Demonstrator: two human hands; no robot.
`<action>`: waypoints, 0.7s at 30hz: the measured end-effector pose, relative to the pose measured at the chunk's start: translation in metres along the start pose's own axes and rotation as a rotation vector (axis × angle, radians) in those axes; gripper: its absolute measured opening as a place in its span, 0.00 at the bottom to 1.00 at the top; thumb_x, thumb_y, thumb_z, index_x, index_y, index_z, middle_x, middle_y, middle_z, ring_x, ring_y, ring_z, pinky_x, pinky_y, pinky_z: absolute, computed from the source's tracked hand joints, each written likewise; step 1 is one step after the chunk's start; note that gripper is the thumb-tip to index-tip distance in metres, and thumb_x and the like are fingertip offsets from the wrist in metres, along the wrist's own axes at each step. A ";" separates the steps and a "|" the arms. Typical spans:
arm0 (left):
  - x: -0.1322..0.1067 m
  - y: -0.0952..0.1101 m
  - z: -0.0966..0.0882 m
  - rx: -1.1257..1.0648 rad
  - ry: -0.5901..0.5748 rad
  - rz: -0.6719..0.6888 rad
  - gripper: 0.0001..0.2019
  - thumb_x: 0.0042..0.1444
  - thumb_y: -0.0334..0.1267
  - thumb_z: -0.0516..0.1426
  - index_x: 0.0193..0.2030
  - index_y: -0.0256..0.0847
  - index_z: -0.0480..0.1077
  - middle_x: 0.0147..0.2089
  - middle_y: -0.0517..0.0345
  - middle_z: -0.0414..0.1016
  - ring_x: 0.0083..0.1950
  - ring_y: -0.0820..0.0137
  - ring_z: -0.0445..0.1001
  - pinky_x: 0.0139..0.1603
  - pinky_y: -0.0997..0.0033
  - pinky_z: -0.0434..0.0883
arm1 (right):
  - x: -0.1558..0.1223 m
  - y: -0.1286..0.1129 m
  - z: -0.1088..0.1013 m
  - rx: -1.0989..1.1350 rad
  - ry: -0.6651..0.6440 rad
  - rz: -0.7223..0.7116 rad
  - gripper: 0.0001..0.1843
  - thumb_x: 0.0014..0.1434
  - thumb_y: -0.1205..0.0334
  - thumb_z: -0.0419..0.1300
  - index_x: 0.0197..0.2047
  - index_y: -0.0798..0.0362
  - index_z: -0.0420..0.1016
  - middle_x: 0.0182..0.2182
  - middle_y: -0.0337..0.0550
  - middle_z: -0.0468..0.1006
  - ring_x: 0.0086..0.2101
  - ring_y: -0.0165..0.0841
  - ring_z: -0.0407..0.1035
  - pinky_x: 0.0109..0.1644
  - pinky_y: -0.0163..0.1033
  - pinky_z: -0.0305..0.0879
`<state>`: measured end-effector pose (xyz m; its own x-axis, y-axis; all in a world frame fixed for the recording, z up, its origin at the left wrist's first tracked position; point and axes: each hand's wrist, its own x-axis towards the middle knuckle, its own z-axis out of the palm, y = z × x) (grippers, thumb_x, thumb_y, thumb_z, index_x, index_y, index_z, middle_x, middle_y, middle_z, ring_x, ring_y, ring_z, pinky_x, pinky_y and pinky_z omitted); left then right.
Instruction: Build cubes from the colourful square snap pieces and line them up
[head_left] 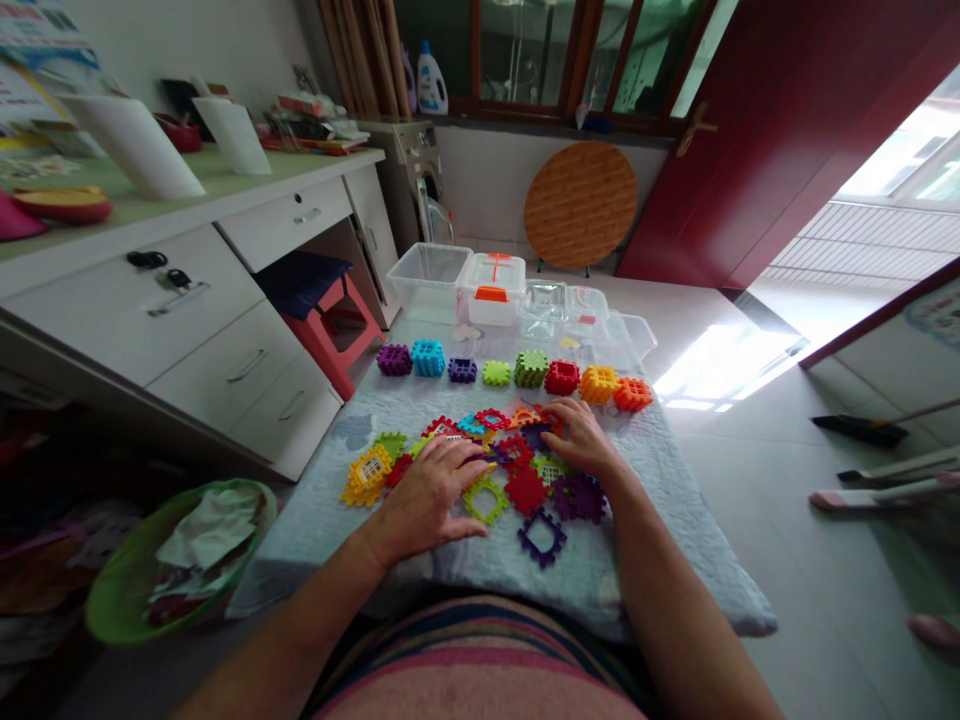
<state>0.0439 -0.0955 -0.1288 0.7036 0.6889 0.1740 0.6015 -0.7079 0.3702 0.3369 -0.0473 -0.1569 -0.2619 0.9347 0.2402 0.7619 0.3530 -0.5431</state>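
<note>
A loose pile of colourful plastic interlocking tiles lies on the cloth-covered table in front of me. My left hand point(427, 497) rests palm down over the left part of the pile, fingers stretched and thumb apart. Just beyond its thumb is a lime-green frame tile point(486, 500). Yellow window tiles point(367, 474) lie left of that hand. My right hand point(583, 436) reaches over the pile's right side, fingers bent and apart from the thumb, fingertips close to orange tiles point(525, 416). A red tile point(526, 489) and a dark purple frame tile point(541, 538) lie between my forearms.
Behind the pile stands a row of tile stacks sorted by colour, from purple point(394, 360) to orange point(633, 394). Farther back are an uncovered clear bin point(431, 270) and a lidded box point(495, 290). A red stool point(330, 318) and a green basket point(112, 600) stand left.
</note>
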 end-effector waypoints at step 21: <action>0.007 -0.037 -0.017 -0.280 0.152 -0.276 0.13 0.60 0.39 0.55 0.48 0.41 0.75 0.50 0.53 0.76 0.52 0.63 0.74 0.57 0.64 0.68 | 0.000 0.001 0.001 -0.003 -0.014 -0.052 0.16 0.53 0.63 0.62 0.47 0.51 0.75 0.46 0.47 0.76 0.47 0.42 0.67 0.56 0.49 0.61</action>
<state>0.0201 -0.0613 -0.1253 0.4538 0.8769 0.1585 0.6192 -0.4382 0.6516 0.3372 -0.0467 -0.1581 -0.3092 0.9156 0.2570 0.7490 0.4009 -0.5275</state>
